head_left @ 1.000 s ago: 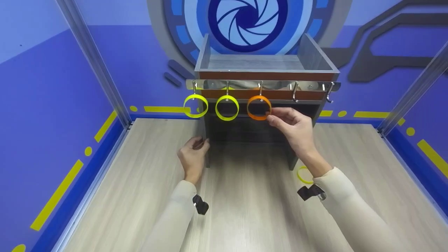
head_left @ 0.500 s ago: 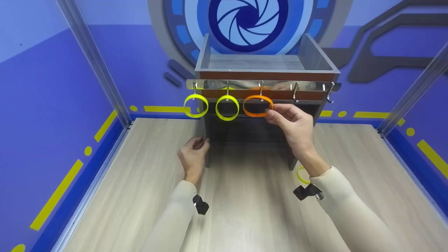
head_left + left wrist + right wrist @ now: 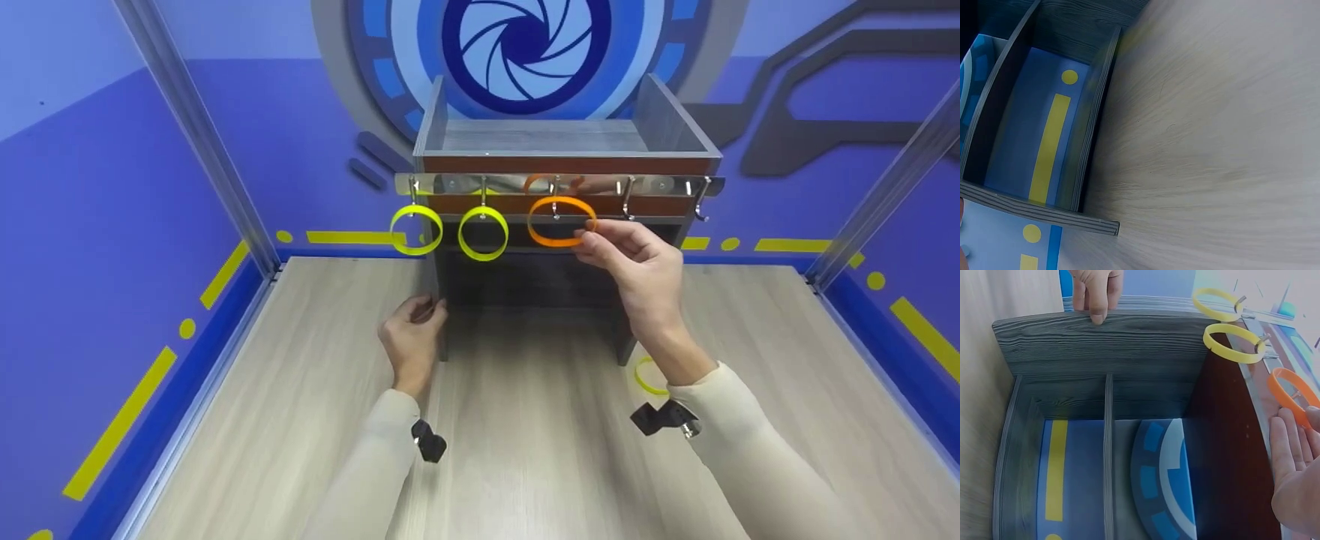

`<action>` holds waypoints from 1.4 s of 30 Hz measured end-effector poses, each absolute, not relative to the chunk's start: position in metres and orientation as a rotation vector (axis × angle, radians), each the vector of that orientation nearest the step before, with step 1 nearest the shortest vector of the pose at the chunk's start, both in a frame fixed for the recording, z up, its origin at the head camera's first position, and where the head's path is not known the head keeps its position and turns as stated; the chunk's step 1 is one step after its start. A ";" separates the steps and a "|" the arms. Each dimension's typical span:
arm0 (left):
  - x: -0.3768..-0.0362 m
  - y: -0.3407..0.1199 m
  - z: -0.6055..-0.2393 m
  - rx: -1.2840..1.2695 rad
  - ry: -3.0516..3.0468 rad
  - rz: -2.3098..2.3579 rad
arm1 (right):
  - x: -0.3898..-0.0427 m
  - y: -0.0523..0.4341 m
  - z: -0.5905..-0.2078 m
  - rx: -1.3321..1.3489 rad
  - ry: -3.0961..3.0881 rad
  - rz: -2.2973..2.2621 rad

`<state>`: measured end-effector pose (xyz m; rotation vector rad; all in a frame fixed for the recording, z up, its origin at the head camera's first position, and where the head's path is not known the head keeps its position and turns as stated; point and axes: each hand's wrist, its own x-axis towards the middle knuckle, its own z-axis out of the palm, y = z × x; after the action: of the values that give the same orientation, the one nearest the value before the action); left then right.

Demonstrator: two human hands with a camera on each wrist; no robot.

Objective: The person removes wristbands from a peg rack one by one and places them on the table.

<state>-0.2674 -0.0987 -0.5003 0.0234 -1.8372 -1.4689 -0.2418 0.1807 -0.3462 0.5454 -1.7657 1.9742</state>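
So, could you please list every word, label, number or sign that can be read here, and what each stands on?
There are none to read: no lettering shows on the orange ring, yellow rings, hook rail or shelf.
The wall bears only a swirl emblem.
Any marks on the black wrist devices are too small to read.

No letter, number, label or brand can be read in any view. There are only wordless printed signs: on the back wall (image 3: 262, 135), beyond and above the right hand (image 3: 651, 281), stands a round blue emblem (image 3: 525, 41) with curved blades; on the left wall (image 3: 75, 262), to the left of the left hand (image 3: 411, 341), run yellow bars (image 3: 121, 424) and yellow dots (image 3: 187, 328).
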 end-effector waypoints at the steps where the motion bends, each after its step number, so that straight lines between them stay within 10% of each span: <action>1: -0.267 -0.099 -0.500 0.025 -1.835 -1.472 | -0.241 0.182 -0.346 0.542 -1.763 1.976; 42: -0.265 -0.099 -0.499 0.045 -1.861 -1.488 | -0.217 0.248 -0.380 0.313 -1.817 1.995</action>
<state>-0.2654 -0.0990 -0.4985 0.0453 -1.8614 -1.4879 -0.2165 0.2482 -0.3805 0.3131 -1.8167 1.9947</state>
